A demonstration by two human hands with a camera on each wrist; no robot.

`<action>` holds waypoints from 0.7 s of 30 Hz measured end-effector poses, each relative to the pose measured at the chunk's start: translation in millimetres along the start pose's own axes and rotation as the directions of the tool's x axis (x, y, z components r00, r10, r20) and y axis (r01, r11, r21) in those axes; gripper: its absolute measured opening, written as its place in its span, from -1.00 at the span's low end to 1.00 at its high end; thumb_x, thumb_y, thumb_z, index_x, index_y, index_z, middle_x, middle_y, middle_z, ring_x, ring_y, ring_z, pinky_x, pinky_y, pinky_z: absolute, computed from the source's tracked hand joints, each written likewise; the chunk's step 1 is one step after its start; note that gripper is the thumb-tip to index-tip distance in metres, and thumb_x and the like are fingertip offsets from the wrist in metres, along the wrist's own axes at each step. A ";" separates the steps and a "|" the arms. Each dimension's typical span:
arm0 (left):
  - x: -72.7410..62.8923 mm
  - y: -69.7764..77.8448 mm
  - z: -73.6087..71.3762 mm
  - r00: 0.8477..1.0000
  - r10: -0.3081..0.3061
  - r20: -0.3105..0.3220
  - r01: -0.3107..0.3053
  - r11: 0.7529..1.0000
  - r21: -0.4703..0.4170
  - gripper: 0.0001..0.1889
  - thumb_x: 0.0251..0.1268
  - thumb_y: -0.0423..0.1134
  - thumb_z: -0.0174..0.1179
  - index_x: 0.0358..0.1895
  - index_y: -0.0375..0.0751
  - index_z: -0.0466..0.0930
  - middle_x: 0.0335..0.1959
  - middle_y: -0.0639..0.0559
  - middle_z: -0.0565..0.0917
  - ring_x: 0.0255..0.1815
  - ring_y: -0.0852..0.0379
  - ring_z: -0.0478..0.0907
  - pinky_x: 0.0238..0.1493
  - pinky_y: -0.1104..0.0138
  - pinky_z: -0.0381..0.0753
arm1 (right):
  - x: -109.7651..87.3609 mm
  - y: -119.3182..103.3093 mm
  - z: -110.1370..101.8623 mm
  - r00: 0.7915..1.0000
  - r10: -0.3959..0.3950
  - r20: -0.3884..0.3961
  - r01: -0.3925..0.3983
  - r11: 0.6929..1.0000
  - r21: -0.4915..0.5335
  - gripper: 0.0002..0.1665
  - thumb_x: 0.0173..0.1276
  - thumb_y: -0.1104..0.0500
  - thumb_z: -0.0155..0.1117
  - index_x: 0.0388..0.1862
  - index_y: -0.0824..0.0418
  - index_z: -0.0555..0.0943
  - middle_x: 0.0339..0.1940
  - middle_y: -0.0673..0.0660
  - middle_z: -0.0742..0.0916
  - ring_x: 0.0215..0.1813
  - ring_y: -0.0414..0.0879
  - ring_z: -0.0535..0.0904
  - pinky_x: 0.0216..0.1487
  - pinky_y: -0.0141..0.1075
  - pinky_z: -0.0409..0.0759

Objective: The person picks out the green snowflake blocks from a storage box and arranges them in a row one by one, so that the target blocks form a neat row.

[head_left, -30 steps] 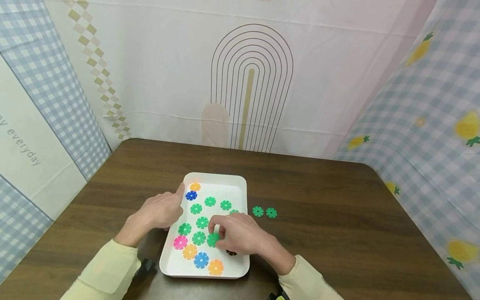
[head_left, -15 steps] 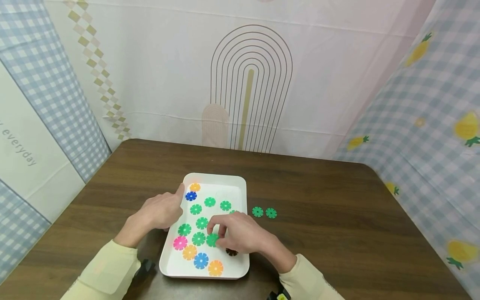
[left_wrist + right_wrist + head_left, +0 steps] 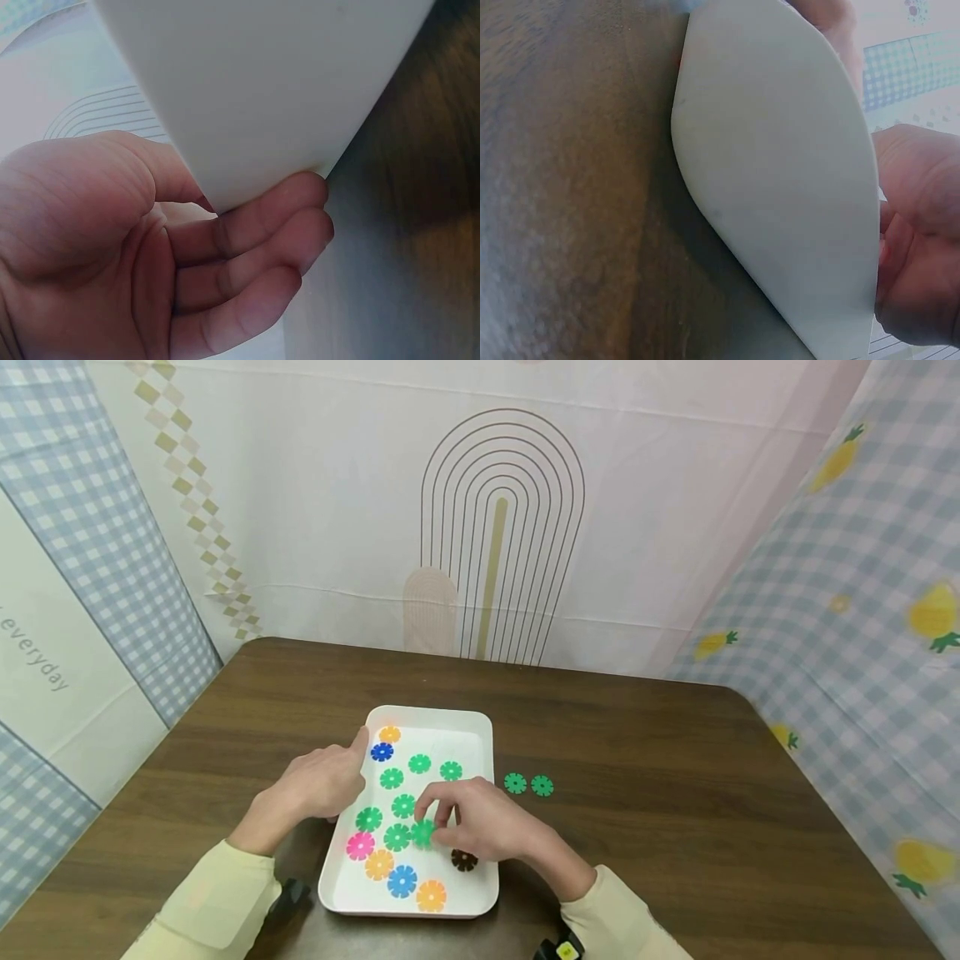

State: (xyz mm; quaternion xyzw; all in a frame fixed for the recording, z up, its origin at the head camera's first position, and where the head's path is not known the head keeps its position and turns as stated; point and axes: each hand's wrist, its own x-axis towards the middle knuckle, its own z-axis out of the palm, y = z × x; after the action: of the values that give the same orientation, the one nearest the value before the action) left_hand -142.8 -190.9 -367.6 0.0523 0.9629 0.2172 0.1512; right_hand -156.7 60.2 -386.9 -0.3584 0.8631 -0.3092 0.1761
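A white tray (image 3: 471, 731) lies on the brown table, with several flat, notched snowflake discs inside. My left hand (image 3: 324, 781) grips its left side; in the left wrist view, curled fingers (image 3: 259, 289) lie against the outer tray wall (image 3: 262, 90). Over the tray, my right hand (image 3: 483, 818) pinches a green snowflake disc (image 3: 422, 834) between thumb and index finger. A second green disc (image 3: 397, 837) lies just left of it. Close below the right hand is a dark brown disc (image 3: 464, 860). The tray wall (image 3: 780, 165) hides the right fingertips in the right wrist view.
Along the tray's near end lie a pink disc (image 3: 361, 846), a blue disc (image 3: 402, 881) and an orange disc (image 3: 431, 896). A dark blue disc (image 3: 382, 752) sits near its far left corner. Two green discs (image 3: 528, 785) rest on the table (image 3: 675, 827) right of the tray.
My right hand has shifted slightly away from me and left, and the pinched green disc with it. More of the dark brown disc shows. The left hand has stayed on the tray.
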 end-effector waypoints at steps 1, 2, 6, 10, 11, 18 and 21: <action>0.2 0.0 0.0 1.000 0.000 0.001 0.000 1.000 0.001 -0.13 0.51 -0.25 0.16 0.68 -0.43 -0.14 -0.44 -0.03 0.55 -0.57 0.07 0.51 -0.50 0.31 0.41 | 0.1 0.4 -0.1 1.000 -0.007 -0.004 0.007 1.000 0.007 -0.74 0.39 0.28 0.46 -0.06 -0.05 0.72 -0.38 -0.14 0.72 -0.43 -0.30 0.56 -0.34 -0.41 0.55; 0.3 0.0 0.0 1.000 -0.001 0.001 0.001 1.000 0.000 -0.14 0.51 -0.24 0.15 0.68 -0.43 -0.13 -0.44 -0.04 0.55 -0.57 0.07 0.52 -0.50 0.30 0.41 | 0.2 0.8 -0.1 1.000 -0.012 -0.008 0.012 1.000 0.013 -0.74 0.39 0.29 0.46 -0.06 -0.05 0.72 -0.38 -0.15 0.72 -0.43 -0.31 0.55 -0.34 -0.42 0.54; -0.2 -0.5 0.1 1.000 -0.002 -0.002 0.002 1.000 -0.002 -0.14 0.52 -0.23 0.15 0.68 -0.41 -0.13 -0.44 -0.03 0.55 -0.56 0.07 0.52 -0.50 0.31 0.42 | 0.3 1.8 0.0 1.000 -0.017 -0.017 0.018 0.999 0.039 -0.74 0.39 0.29 0.46 -0.05 -0.03 0.72 -0.40 -0.15 0.70 -0.44 -0.29 0.52 -0.36 -0.41 0.52; -1.4 -0.3 0.1 1.000 0.002 -0.010 -0.002 1.000 0.002 -0.12 0.51 -0.22 0.17 0.69 -0.39 -0.14 -0.42 -0.02 0.56 -0.55 0.08 0.53 -0.49 0.32 0.43 | -0.1 2.3 -0.6 0.999 -0.017 -0.036 0.020 0.997 0.077 -0.74 0.38 0.30 0.47 -0.05 -0.01 0.72 -0.39 -0.14 0.70 -0.44 -0.23 0.51 -0.37 -0.41 0.50; -1.6 -0.3 0.1 1.000 0.001 -0.011 -0.001 1.000 0.002 -0.12 0.51 -0.22 0.17 0.69 -0.39 -0.15 -0.42 -0.01 0.56 -0.55 0.08 0.53 -0.49 0.33 0.44 | -0.2 2.4 -0.8 0.999 -0.016 -0.042 0.020 0.996 0.088 -0.74 0.38 0.30 0.47 -0.05 -0.01 0.72 -0.39 -0.13 0.70 -0.43 -0.21 0.51 -0.36 -0.41 0.50; -1.0 0.6 -0.1 1.000 -0.004 -0.003 0.004 1.000 0.010 -0.11 0.49 -0.25 0.17 0.69 -0.41 -0.15 -0.41 -0.03 0.55 -0.55 0.07 0.53 -0.48 0.31 0.45 | -0.3 3.9 -1.4 0.997 -0.006 -0.078 0.017 0.989 0.144 -0.74 0.36 0.29 0.49 -0.06 -0.01 0.74 -0.37 -0.11 0.71 -0.42 -0.17 0.51 -0.35 -0.41 0.46; -0.3 0.8 0.0 1.000 -0.003 -0.003 0.003 1.000 0.015 -0.12 0.48 -0.26 0.17 0.69 -0.43 -0.14 -0.41 -0.04 0.54 -0.55 0.08 0.52 -0.48 0.30 0.45 | -0.3 4.4 -2.0 0.996 0.006 -0.092 0.009 0.987 0.162 -0.73 0.35 0.30 0.48 -0.05 -0.01 0.75 -0.36 -0.10 0.72 -0.42 -0.17 0.50 -0.35 -0.41 0.44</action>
State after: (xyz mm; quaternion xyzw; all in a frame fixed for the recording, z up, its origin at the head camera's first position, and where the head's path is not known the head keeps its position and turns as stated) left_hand -142.5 -190.3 -367.2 0.0519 0.9648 0.2099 0.1497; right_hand -159.8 63.7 -388.3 -0.3289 0.8420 -0.3946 0.1646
